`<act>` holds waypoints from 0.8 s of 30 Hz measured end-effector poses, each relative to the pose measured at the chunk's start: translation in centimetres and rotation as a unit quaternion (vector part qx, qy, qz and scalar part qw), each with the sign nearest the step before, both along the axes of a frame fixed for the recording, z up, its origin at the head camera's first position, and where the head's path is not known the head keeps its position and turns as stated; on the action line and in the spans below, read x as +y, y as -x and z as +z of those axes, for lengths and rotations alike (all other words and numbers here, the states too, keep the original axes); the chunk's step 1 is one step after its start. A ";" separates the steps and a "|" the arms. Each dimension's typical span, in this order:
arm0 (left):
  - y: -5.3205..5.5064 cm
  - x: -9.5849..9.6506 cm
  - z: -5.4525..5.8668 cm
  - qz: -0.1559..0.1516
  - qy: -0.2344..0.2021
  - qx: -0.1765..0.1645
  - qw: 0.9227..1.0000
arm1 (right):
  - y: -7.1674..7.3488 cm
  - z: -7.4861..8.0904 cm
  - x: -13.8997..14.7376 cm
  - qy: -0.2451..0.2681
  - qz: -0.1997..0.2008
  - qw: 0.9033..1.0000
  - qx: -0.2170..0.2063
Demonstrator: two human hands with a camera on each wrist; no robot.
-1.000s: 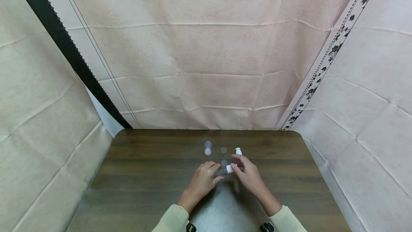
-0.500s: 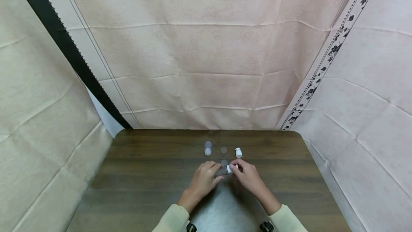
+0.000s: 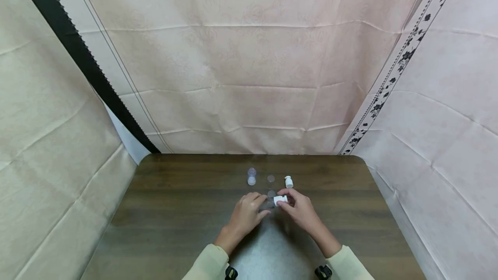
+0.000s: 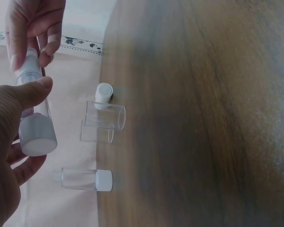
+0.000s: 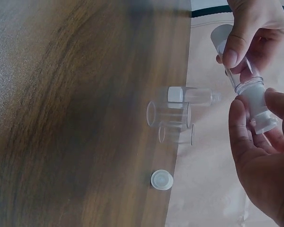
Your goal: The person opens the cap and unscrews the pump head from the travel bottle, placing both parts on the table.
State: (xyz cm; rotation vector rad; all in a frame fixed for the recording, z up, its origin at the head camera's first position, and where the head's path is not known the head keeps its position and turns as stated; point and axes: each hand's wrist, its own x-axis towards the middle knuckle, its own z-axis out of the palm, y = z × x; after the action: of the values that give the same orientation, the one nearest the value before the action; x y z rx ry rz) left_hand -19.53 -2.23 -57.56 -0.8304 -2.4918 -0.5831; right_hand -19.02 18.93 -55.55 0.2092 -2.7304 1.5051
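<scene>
My left hand (image 3: 246,214) grips a clear bottle with a white base (image 4: 38,135), held tilted over the table. At the bottle's neck end, my right hand (image 3: 300,210) pinches a white pump top (image 5: 255,101) between thumb and fingers. The pump top lines up with the neck and meets it in the right wrist view. Beyond the hands, a second clear bottle with a white base (image 5: 196,96) stands upright without a top. Two clear cylindrical covers (image 4: 104,116) (image 5: 177,135) stand near it, and another white pump top (image 3: 288,182) stands to their right.
The wooden table (image 3: 175,211) has its far edge (image 3: 210,154) just behind the standing parts. Pale cloth (image 3: 241,64) hangs behind and at both sides. A dark band (image 3: 78,55) runs down the cloth at left.
My right fingers have shifted around the pump top, drawing in and then turning, and more of its white side shows now. My left hand keeps its grip on the bottle.
</scene>
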 end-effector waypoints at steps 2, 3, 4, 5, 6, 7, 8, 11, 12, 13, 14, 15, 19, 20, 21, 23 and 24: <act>0.0 0.0 0.1 0.000 -0.002 -0.005 1.000 | 0.0 0.0 0.0 -0.007 -0.003 1.000 0.005; 0.0 0.0 0.2 -0.001 -0.003 -0.008 1.000 | 0.0 0.1 0.0 -0.008 -0.004 1.000 0.006; 0.0 0.0 0.2 -0.001 -0.005 -0.010 1.000 | 0.0 0.1 0.0 -0.006 -0.003 1.000 0.007; 0.0 -0.1 0.2 -0.002 -0.006 -0.012 1.000 | 0.0 0.1 0.0 -0.006 -0.003 1.000 0.009; 0.0 -0.1 0.2 -0.002 -0.008 -0.015 1.000 | 0.0 0.1 0.0 -0.005 0.000 1.000 0.011; 0.0 -0.1 0.2 -0.003 -0.010 -0.016 1.000 | 0.0 0.1 0.1 -0.002 0.004 1.000 0.012; 0.0 -0.1 0.2 -0.004 -0.011 -0.016 1.000 | 0.0 0.1 0.1 0.000 0.007 1.000 0.013; 0.0 -0.1 0.1 -0.008 -0.013 -0.011 1.000 | -0.1 0.2 0.2 0.008 0.022 1.000 0.017; 0.0 -0.2 0.1 -0.010 -0.012 -0.009 1.000 | -0.1 0.1 0.3 0.012 0.029 0.999 0.017; 0.0 -0.2 0.0 -0.011 -0.011 -0.007 1.000 | -0.2 0.1 0.3 0.017 0.034 0.999 0.018; 0.0 -0.2 -0.1 -0.011 -0.010 -0.004 1.000 | -0.2 0.1 0.4 0.024 0.040 0.999 0.020; 0.0 -0.2 -0.1 -0.012 -0.009 -0.002 1.000 | -0.2 0.0 0.4 0.032 0.046 0.998 0.021; 0.0 -0.2 -0.3 -0.011 0.000 0.003 1.000 | -0.3 -0.3 0.6 0.071 0.061 0.995 0.024; -0.1 -0.2 -0.4 -0.011 0.002 0.004 1.000 | -0.3 -0.3 0.6 0.082 0.063 0.994 0.026; -0.1 -0.2 -0.4 -0.010 0.004 0.006 1.000 | -0.4 -0.3 0.6 0.090 0.063 0.994 0.026; -0.1 -0.2 -0.4 -0.010 0.009 0.011 1.000 | -0.4 -0.3 0.5 0.100 0.057 0.993 0.033; -0.1 -0.2 -0.4 -0.010 0.010 0.013 1.000 | -0.4 -0.2 0.5 0.099 0.048 0.993 0.038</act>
State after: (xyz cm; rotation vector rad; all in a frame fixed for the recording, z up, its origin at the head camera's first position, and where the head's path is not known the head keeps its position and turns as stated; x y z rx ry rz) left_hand -19.48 -2.45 -57.96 -0.8651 -2.4719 -0.5516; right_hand -18.61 19.43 -55.79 0.3904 -2.5245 1.7409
